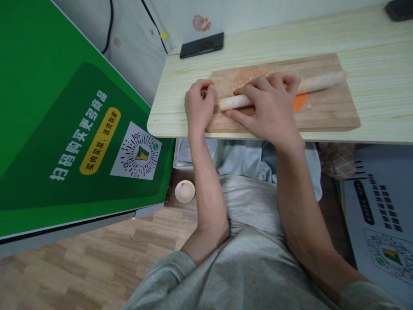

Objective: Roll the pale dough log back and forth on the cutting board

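Note:
My right hand (269,105) lies over a pale, flour-dusted rolling pin (322,82), its thumb below the pin and its fingers across the top. The pin slants over a wooden cutting board (342,114). A flat orange piece of dough (300,102) shows just below the pin, partly covered by it and by my hand. At the board's left edge my left hand (200,105) is closed, thumb against the curled fingers. A small dark, shiny bit shows between them; what it is I cannot make out.
The board rests on a light wooden table (380,86), with orange smears and flour on its surface. A black phone (202,45) lies at the back left, and a dark object (399,9) at the far right. A small white bowl (185,191) is below the table, beside a green panel (80,129).

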`<state>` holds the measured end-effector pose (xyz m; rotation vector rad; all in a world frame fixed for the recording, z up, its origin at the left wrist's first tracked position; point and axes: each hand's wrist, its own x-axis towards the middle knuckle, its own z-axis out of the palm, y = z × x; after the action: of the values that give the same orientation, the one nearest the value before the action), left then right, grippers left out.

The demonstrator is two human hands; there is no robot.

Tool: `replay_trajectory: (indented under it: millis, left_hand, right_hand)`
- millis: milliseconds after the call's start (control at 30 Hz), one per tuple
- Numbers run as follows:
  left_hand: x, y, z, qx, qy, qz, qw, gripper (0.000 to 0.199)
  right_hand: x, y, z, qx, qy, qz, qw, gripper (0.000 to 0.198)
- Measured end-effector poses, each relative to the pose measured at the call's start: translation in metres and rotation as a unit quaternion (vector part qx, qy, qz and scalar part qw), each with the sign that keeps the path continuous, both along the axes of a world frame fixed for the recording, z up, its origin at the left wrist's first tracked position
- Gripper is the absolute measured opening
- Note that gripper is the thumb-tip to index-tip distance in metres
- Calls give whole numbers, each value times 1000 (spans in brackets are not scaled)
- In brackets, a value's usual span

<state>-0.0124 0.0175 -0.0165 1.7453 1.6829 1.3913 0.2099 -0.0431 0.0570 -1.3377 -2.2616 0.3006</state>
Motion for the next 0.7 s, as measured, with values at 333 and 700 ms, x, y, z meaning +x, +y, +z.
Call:
replay_trajectory:
  millis: [333,700]
  left_hand:
    - [2,0,4,0,-3,10,1000,15]
    - [6,-4,10,-4,-14,19,1000,7]
  right_hand:
    - [-1,0,1,8,1,-5,1000,56]
    - [-1,0,0,16,-18,-9,1000,55]
